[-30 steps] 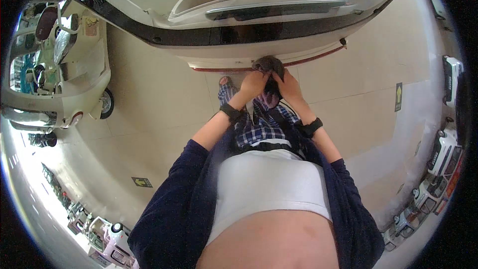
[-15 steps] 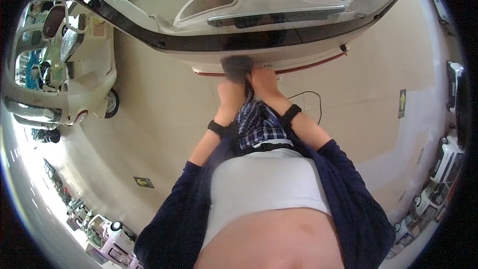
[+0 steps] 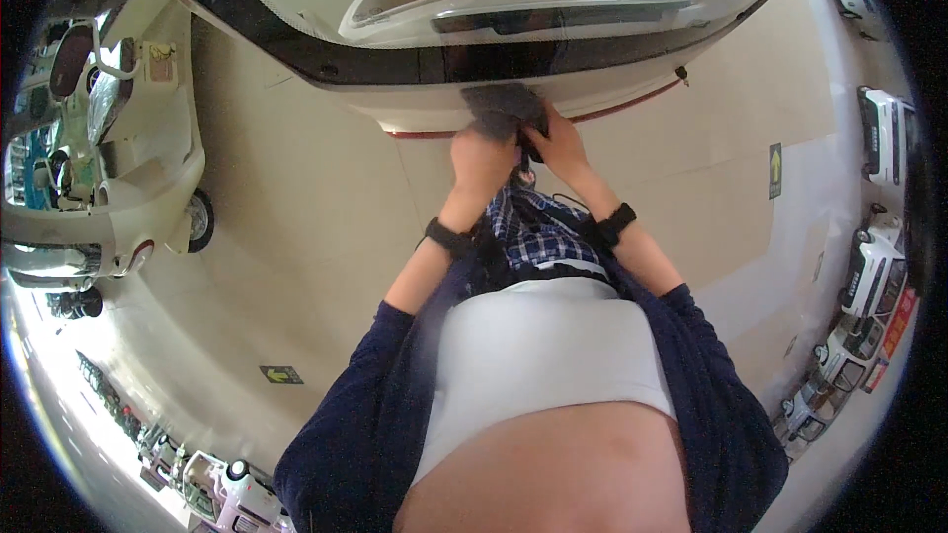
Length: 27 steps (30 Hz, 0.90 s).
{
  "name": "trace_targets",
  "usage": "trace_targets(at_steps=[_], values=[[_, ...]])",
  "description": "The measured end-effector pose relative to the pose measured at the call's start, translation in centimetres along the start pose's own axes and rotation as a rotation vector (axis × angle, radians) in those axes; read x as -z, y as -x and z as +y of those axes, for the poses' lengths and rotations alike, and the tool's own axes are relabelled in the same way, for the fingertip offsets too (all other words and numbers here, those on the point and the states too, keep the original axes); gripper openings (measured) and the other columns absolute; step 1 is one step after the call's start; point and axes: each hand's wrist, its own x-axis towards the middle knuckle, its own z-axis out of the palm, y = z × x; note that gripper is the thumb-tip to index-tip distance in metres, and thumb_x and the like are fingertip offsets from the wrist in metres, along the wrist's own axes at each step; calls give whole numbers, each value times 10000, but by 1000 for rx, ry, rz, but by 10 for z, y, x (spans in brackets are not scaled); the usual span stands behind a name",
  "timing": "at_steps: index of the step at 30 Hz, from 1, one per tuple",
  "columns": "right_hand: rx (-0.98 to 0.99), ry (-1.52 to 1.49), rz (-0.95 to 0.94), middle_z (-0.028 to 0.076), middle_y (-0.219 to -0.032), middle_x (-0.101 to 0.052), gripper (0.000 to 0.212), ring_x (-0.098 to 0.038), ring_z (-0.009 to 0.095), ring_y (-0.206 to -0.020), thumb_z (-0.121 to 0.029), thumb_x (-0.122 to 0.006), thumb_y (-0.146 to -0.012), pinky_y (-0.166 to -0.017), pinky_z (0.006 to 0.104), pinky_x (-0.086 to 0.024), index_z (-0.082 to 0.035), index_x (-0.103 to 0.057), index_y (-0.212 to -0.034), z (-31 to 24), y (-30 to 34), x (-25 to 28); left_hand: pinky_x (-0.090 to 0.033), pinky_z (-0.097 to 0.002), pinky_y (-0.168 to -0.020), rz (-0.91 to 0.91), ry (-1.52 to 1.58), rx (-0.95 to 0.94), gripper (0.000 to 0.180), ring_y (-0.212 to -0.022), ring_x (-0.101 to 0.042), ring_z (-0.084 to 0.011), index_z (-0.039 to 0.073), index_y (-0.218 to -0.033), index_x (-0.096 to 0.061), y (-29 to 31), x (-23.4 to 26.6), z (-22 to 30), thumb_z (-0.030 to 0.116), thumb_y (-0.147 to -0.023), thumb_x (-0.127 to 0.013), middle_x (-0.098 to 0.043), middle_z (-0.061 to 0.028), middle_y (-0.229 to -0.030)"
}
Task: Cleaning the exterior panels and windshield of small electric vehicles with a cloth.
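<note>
Your left hand [image 3: 484, 158]: curled round the near-left part of a dark grey cloth [image 3: 504, 104], its fingertips lost in the folds. Your right hand [image 3: 561, 146]: thumb and fingers closed on the near-right edge of the same cloth. Both grasping, close together, neither spread open.

Cloth: bunched, far side slightly blurred. Judged light, soft and limp; unlikely to break, not obviously slippery, liable to fold over itself. Best hold for you: a gathered edge in each hand, as now. A darker piece hangs below, between your hands; can't tell if it belongs to the cloth.

Location: cloth lies in view over the vehicle's pale panel [image 3: 425, 111], below its black band [image 3: 375, 74], covering part of the red trim strip [image 3: 627, 107]. Contact with the panel: can't tell from above.

Farther out: tiled floor [image 3: 316, 217]; pale open vehicle [image 3: 163, 168] to your left.
</note>
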Motion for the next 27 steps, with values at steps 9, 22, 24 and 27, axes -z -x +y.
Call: trace_targets(at_steps=[9,22,24,27], values=[[-274,302,-327,198,-978,-554,457,-544,355,-819,-319,-460,-819,-684,421,-439,-8,-392,-1147,57,8,-19,-432,-401,-469,-285,-15,-185,120,-562,-549,-304,93,-767,-585,33,-84,-42,161,-722,-497,-567,-114,-656],[159,281,128,167,-984,-549,359,-546,354,-802,-122,-514,-794,-652,406,-444,-88,-383,-1126,18,10,-16,-436,-383,-467,-599,-115,-102,239,-598,-558,-294,77,-906,-574,10,-56,-40,225,-737,-493,-582,-100,-683],[-187,366,-182,162,-966,-554,360,-548,358,-777,-126,-495,-803,-650,415,-446,-94,-372,-1140,19,12,-17,-439,-391,-480,-468,-63,-59,244,-602,-561,-303,64,-874,-581,29,-79,-48,248,-745,-487,-589,-118,-700],[-161,262,-122,167,-954,-551,322,-542,356,-801,-135,-483,-811,-660,407,-441,-83,-399,-1117,10,14,-11,-439,-410,-504,-437,-8,-19,264,-610,-561,-323,42,-791,-592,20,-78,-43,282,-754,-487,-593,-153,-717]])
